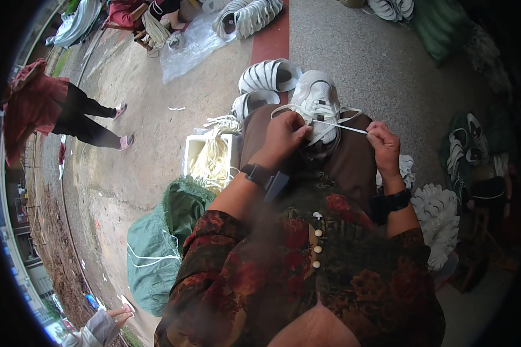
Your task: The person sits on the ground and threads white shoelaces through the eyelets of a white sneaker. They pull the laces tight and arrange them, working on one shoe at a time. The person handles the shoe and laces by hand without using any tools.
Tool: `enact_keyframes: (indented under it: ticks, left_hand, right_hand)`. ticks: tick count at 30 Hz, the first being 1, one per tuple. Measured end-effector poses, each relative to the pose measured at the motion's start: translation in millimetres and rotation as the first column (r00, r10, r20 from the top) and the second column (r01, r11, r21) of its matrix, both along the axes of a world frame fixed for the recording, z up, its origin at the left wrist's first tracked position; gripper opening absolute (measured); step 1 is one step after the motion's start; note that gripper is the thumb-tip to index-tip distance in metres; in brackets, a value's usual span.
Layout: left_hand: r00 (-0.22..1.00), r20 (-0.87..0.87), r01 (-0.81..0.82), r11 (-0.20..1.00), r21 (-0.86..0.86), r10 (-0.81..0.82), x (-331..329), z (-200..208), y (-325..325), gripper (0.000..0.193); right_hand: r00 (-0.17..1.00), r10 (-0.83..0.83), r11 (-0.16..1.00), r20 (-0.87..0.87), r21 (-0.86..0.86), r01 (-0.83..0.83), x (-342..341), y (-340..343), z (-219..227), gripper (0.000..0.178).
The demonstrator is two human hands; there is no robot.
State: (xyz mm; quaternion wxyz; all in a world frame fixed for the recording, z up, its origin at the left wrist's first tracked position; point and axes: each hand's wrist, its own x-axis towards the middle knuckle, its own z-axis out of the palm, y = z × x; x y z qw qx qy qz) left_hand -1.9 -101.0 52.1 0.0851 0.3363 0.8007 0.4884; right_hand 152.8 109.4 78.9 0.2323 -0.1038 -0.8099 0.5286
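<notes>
A white and grey sneaker (316,95) rests on my lap, its toe pointing away from me. White shoelace (342,126) runs through its eyelets, with loose loops at both sides. My left hand (285,137) is closed in a pinch beside the shoe's left edge, on the lace there; its fingertips are partly hidden. Out to the right, my right hand (384,143) pinches the lace and holds it stretched taut from the shoe.
On my left are a white box of laces (187,155) and a green sack (150,240). Stacked shoes (266,76) lie beyond my knees, and more white shoe pieces (437,222) on my right. A person in red (37,104) stands far left; others are near the edges.
</notes>
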Motion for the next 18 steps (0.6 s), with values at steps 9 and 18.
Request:
enact_keyframes:
  ticks: [9, 18]
  left_hand:
    - [0.712, -0.592, 0.171, 0.912, -0.374, -0.376, 10.8, 12.0, 29.4, 0.006]
    - [0.823, -0.528, -0.153, 0.812, -0.563, -0.211, -26.7, 35.9, -61.0, 0.004]
  right_hand:
    - [0.956, 0.148, 0.414, -0.254, -0.862, -0.293, -18.2, -22.7, -3.9, 0.014]
    - [0.947, -0.312, 0.496, -0.072, -0.863, 0.098, 51.2, 61.7, -47.1, 0.006]
